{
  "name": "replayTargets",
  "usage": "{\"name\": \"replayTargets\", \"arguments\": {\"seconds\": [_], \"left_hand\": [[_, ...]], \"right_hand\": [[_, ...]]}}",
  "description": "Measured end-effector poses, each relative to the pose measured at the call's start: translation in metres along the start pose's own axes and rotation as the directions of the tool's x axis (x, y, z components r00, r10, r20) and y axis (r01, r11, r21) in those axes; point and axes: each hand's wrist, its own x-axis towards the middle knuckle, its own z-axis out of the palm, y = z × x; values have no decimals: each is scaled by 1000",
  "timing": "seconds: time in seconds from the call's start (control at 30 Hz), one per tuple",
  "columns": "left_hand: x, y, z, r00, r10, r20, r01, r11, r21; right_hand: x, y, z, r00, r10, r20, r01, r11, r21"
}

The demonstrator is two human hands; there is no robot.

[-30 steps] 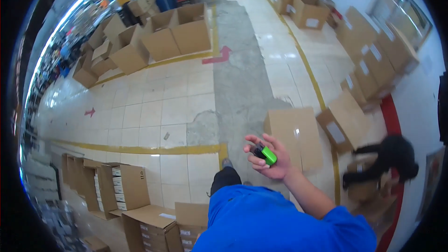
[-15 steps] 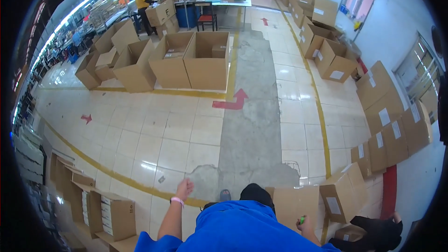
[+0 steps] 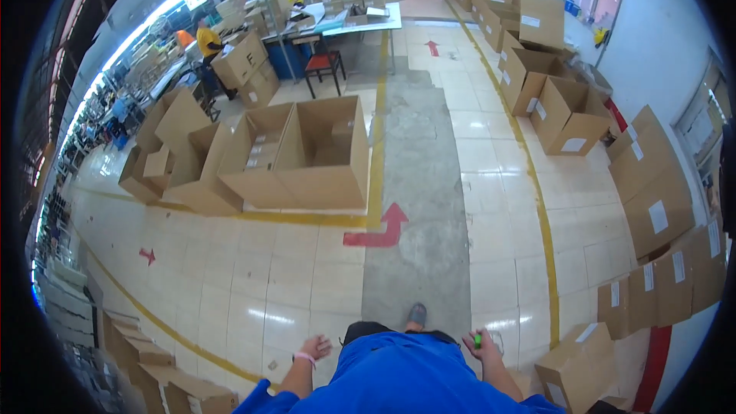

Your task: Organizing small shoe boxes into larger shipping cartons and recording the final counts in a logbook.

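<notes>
Clamped in the right hand (image 3: pixel 477 345), low at the person's side, is a small green object (image 3: pixel 477 340); the grip is fingers curled around it, with only a bright green bit showing, just above a closed cardboard box (image 3: pixel 575 368) on the floor. Ahead lies the tiled floor (image 3: pixel 253 276), crossed by a grey concrete strip (image 3: pixel 429 184) and yellow lines, with a red arrow (image 3: pixel 383 228) painted near the middle. Beyond the arrow stand large open cardboard boxes (image 3: pixel 307 153), side by side. Stacks of closed boxes (image 3: pixel 659 199) line the right wall. A worktop (image 3: pixel 345 19) with a red stool (image 3: pixel 322 65) beneath it stands farther back. Next, the left hand (image 3: pixel 316 348), a pink band at the wrist, hangs loosely open and holds nothing. A grey shoe (image 3: pixel 416 314) shows between the hands.
</notes>
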Motion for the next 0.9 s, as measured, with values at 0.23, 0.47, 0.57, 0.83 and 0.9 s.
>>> {"name": "replayTargets", "arguments": {"seconds": [0.23,0.47,0.57,0.83,0.9], "left_hand": [[9,-42,30,879,424,216,-292,123,949],[79,53,115,972,37,-230,-38,999,-3],[118,149,168,903,-9,430,113,970,-216],[208,395,373,853,521,-30,-506,839,197],[206,422,424,842,536,54,-536,823,188]], "right_hand": [[30,-146,263,949,-155,276,251,901,-355],[42,-221,340,914,-233,332,344,880,-328],[84,-244,281,972,-232,19,226,918,-325],[81,-239,287,998,-48,-28,47,998,-35],[112,-246,279,995,89,43,-91,995,42]]}}
